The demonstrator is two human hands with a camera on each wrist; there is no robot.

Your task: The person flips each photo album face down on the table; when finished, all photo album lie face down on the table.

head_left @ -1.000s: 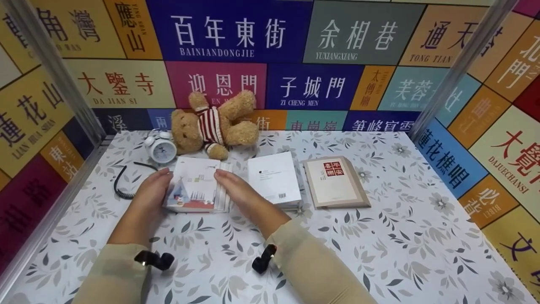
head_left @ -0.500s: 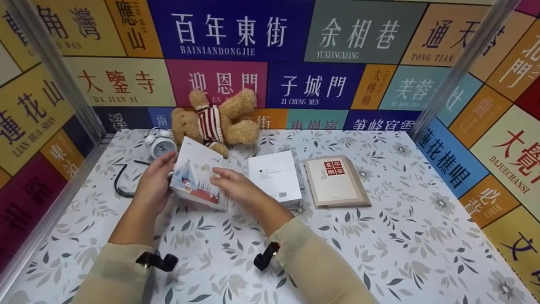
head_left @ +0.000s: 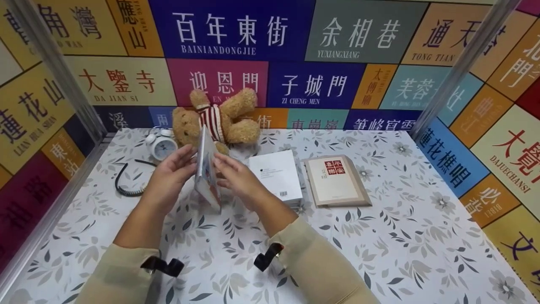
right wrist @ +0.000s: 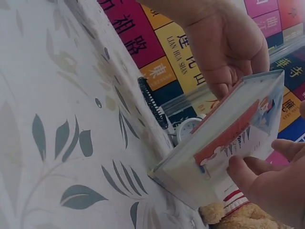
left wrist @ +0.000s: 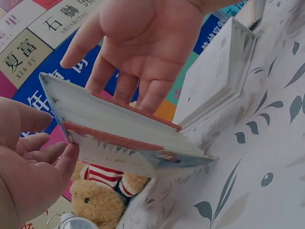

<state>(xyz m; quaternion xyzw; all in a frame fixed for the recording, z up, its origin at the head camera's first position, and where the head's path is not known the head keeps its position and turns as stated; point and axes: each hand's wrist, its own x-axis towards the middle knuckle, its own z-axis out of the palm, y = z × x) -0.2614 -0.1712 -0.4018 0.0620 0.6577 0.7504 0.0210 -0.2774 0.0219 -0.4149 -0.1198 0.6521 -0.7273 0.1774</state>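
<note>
A book [head_left: 206, 179] with a white, blue and red illustrated cover stands on edge, its lower corner down at the patterned tabletop. My left hand [head_left: 166, 181] is at its left side, fingers extended with tips against the cover. From the opposite side my right hand [head_left: 244, 179] touches the other cover with its fingertips. In the left wrist view, the book's pale page edges [left wrist: 114, 117] show between the two covers, slightly spread. The right wrist view has the right thumb [right wrist: 242, 174] against the illustrated cover.
Behind the hands are a teddy bear [head_left: 242, 131] in a striped shirt and a white alarm clock [head_left: 163, 147]. A black coiled band [head_left: 121, 188] lies left. White books [head_left: 276, 175] and a beige book [head_left: 337, 185] with a red square lie right. Printed walls enclose the table.
The illustrated book has gone from lying flat between both hands to tilted, then upright on edge. Both hands have turned with it, the left moving right and up.
</note>
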